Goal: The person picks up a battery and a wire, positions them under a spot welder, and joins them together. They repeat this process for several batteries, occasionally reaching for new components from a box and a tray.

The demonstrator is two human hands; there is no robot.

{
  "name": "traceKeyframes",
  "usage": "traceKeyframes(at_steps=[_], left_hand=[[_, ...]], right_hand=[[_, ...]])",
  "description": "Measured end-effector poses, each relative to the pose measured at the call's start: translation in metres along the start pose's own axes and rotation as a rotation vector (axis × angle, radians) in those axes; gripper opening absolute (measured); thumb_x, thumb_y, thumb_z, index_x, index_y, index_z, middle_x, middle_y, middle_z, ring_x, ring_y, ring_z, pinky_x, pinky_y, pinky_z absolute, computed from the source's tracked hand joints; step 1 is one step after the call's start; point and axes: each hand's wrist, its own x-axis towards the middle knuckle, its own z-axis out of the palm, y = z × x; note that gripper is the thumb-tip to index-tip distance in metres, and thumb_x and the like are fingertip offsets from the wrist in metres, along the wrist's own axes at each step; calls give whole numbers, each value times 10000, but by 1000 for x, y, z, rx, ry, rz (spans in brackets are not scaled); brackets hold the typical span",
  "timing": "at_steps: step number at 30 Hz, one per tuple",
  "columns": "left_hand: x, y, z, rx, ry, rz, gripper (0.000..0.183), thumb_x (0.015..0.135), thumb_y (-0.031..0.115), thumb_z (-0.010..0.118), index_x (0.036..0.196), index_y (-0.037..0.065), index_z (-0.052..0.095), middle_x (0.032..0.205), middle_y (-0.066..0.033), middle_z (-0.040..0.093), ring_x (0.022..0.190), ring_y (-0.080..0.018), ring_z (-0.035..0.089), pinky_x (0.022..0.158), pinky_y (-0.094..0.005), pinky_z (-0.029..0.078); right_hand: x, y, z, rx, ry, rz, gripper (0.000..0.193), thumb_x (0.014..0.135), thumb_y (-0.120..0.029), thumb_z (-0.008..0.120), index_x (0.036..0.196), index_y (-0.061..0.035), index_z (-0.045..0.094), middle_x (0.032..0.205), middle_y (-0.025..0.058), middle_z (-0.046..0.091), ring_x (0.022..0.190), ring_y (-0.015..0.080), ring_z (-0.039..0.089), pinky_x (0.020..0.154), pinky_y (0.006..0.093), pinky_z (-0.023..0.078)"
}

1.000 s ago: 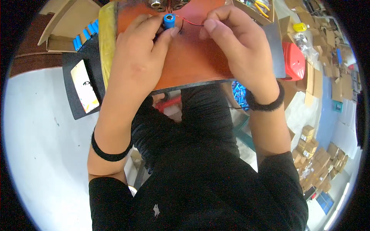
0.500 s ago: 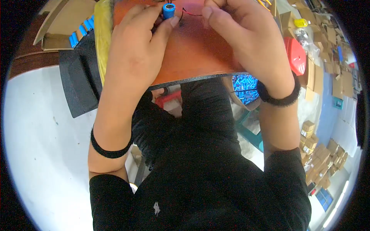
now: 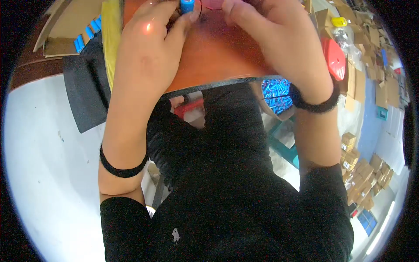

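Note:
At the top edge, the thumb and fingers of my left hand [image 3: 150,43] are closed on a blue cylindrical battery cell [image 3: 187,6], which stands upright and is cut off by the picture's edge. A thin black wire [image 3: 201,8] curves beside the cell. Across the gap from it, my right hand [image 3: 283,37] is pinched, with a red wire [image 3: 214,8] running to its thumb tip; its other fingertips are partly hidden. Both hands are over the orange-brown work surface [image 3: 214,56]. A bright orange spot of light falls on the back of my left hand.
Several blue cells [image 3: 90,32] lie by cardboard at the far left, past a yellow strip [image 3: 108,48] and a black panel [image 3: 85,91]. Below the dark table edge at right stands a container of blue cells [image 3: 277,97]. A red box [image 3: 334,61] and cartons [image 3: 358,174] are farther right.
Both hands and the cell appear slightly higher in the picture, and the table edge has shifted up too. The light spot on my left hand is new. Both grips look the same.

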Motion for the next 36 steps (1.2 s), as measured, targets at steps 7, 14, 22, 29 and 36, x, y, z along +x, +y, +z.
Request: traceKeyframes(at_steps=[7,14,22,29,36], left_hand=[[-4,5,-3,-161,-25,-65,338,821,284,717,1031,21,686,907,-181,623,800,-328,622,712,-390,487],[-1,-78,-54,174,251,-84,214,907,209,592,1029,67,697,963,-179,680,908,-330,655,810,-389,516],[17,-241,-52,564,-185,-392,298,905,167,567,1170,44,623,1090,-267,640,1063,-433,596,918,-491,476],[15,-258,-63,645,-139,-391,263,897,219,608,1091,42,620,999,-275,653,994,-439,616,828,-491,482],[13,-142,-80,292,133,-395,430,882,123,621,1294,36,534,1097,-177,653,1000,-280,634,887,-364,472]], right_hand=[[-10,17,2,-8,34,-101,168,974,-159,549,944,2,586,845,4,607,799,76,559,753,215,441],[-92,15,-65,30,251,88,130,947,-118,547,913,0,588,853,15,586,817,103,547,731,253,445],[-184,160,-141,-371,347,467,215,922,-180,602,1005,16,630,899,128,675,854,196,636,795,322,488],[-129,169,-104,-624,436,57,213,868,-140,634,1038,-14,613,1049,171,611,1003,345,589,884,402,469],[-75,201,-74,-827,424,195,175,874,-161,636,972,-15,630,940,188,608,946,384,591,845,444,471]])
